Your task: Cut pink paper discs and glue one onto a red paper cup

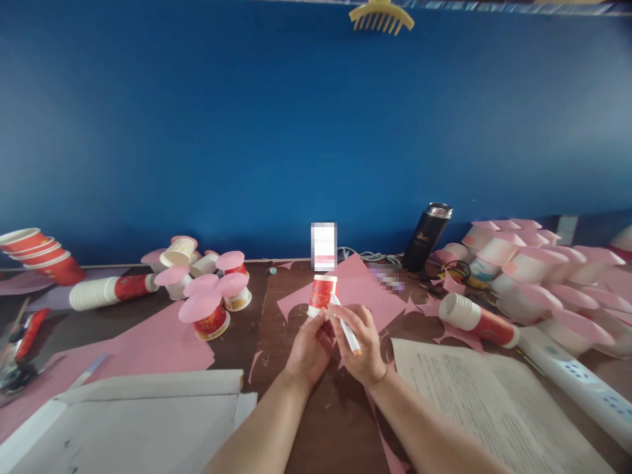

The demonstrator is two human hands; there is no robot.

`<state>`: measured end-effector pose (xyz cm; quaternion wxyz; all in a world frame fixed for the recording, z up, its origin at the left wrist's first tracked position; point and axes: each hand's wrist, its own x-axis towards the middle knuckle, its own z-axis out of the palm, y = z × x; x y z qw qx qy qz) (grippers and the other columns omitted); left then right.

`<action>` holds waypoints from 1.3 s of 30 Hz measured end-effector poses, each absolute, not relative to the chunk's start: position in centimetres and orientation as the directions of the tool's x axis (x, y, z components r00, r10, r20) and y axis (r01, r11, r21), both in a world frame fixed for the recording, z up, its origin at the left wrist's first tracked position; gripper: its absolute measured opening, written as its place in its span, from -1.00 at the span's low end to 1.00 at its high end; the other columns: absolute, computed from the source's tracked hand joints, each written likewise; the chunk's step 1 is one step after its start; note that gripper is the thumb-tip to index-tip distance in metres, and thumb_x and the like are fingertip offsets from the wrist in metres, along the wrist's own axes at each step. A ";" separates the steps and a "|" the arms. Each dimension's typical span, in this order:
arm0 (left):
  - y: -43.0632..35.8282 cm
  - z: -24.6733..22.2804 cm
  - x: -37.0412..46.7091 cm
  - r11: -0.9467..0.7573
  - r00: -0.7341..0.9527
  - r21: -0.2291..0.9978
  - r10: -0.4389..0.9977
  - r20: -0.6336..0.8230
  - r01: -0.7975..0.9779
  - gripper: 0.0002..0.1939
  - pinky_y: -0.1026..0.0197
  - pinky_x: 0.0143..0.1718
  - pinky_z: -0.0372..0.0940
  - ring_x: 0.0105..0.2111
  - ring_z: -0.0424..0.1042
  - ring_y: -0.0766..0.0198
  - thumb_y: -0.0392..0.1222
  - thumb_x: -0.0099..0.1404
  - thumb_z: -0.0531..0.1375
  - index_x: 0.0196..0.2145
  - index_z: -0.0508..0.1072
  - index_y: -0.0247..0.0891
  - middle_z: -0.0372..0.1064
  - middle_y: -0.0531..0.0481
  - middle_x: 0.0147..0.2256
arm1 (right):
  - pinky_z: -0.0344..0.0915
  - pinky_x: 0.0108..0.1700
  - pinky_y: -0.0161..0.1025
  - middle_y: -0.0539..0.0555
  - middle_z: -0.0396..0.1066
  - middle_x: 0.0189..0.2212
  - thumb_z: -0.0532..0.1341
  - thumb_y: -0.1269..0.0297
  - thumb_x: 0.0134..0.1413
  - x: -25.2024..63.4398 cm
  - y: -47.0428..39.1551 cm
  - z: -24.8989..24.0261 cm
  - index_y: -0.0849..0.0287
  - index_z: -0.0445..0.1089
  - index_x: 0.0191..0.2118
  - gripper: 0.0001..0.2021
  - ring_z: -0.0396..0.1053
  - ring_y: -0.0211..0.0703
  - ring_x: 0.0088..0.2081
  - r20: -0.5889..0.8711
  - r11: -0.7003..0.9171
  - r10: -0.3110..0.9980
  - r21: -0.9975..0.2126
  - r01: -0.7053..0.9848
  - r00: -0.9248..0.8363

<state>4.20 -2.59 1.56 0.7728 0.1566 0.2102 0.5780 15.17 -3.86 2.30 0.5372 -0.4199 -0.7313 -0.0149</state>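
Near the middle of the table a red paper cup (322, 293) with a white rim stands on pink paper (354, 283). Just in front of it, my left hand (312, 349) is closed, its fingertips at the cup's lower edge; anything pinched there is too small to name. My right hand (363, 342) is closed around a white pen-like tube (348, 332) with an orange end, which slants from the cup down toward me. The fingertips of both hands come close together in front of the cup.
Cups with pink discs (202, 306) stand at left, beside stacked cups (111, 291). At right are more disc-topped cups (538, 270), a black bottle (427, 237), a cup stack (478, 320), a power strip (577, 375) and a printed sheet (484, 395). White cardboard (148, 421) lies front left.
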 end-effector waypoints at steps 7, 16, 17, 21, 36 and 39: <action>-2.5 1.5 4.2 0.289 0.231 0.479 0.957 -0.178 -0.829 -0.86 0.27 -0.22 0.28 -0.34 0.42 0.32 -0.28 0.13 0.28 -0.32 0.47 -0.37 0.43 -0.03 -0.36 | 0.24 -0.16 -0.09 0.08 0.42 -0.28 0.15 0.44 0.14 15.3 -3.7 2.4 0.06 0.34 0.01 -0.68 0.33 -0.13 -0.26 0.808 0.658 0.584 -0.410 0.632 -0.083; -2.4 1.0 4.3 0.267 0.207 0.526 0.963 -0.170 -0.808 -0.84 0.30 -0.23 0.29 -0.36 0.41 0.35 -0.27 0.10 0.31 -0.32 0.47 -0.36 0.42 -0.01 -0.38 | 0.21 -0.13 -0.06 0.07 0.45 -0.25 0.16 0.45 0.14 15.4 -3.7 2.3 0.01 0.28 0.11 -0.59 0.34 -0.13 -0.26 0.798 0.681 0.586 -0.391 0.619 -0.141; -2.3 1.0 4.3 0.261 0.206 0.531 0.965 -0.162 -0.806 -0.83 0.30 -0.23 0.29 -0.36 0.41 0.36 -0.27 0.11 0.30 -0.32 0.48 -0.37 0.42 -0.02 -0.38 | 0.21 -0.12 -0.06 0.07 0.46 -0.24 0.16 0.45 0.14 15.4 -3.6 2.2 0.01 0.28 0.12 -0.58 0.34 -0.13 -0.26 0.798 0.682 0.585 -0.387 0.621 -0.144; -2.3 1.0 4.4 0.237 0.200 0.530 0.971 -0.127 -0.814 -0.82 0.31 -0.21 0.29 -0.34 0.41 0.37 -0.28 0.11 0.30 -0.28 0.49 -0.37 0.43 -0.02 -0.35 | 0.21 -0.08 -0.04 0.08 0.48 -0.19 0.17 0.46 0.13 15.5 -3.4 2.0 0.02 0.26 0.15 -0.54 0.35 -0.13 -0.25 0.812 0.685 0.562 -0.351 0.638 -0.158; -2.1 0.6 4.5 0.218 0.159 0.496 0.974 -0.160 -0.841 -0.88 0.35 -0.25 0.31 -0.38 0.41 0.40 -0.35 0.11 0.28 -0.33 0.49 -0.37 0.42 -0.01 -0.39 | 0.21 -0.02 0.00 0.09 0.49 -0.13 0.16 0.49 0.12 15.7 -3.5 2.2 0.05 0.26 0.14 -0.54 0.37 -0.12 -0.23 0.829 0.684 0.534 -0.311 0.660 -0.162; -2.1 0.7 4.3 0.231 0.167 0.462 0.970 -0.175 -0.856 -0.91 0.34 -0.25 0.33 -0.38 0.40 0.39 -0.35 0.15 0.25 -0.33 0.47 -0.37 0.42 -0.03 -0.39 | 0.21 -0.02 0.00 0.09 0.49 -0.14 0.16 0.48 0.13 15.8 -3.4 2.2 0.06 0.29 0.10 -0.59 0.37 -0.12 -0.23 0.829 0.671 0.540 -0.323 0.668 -0.142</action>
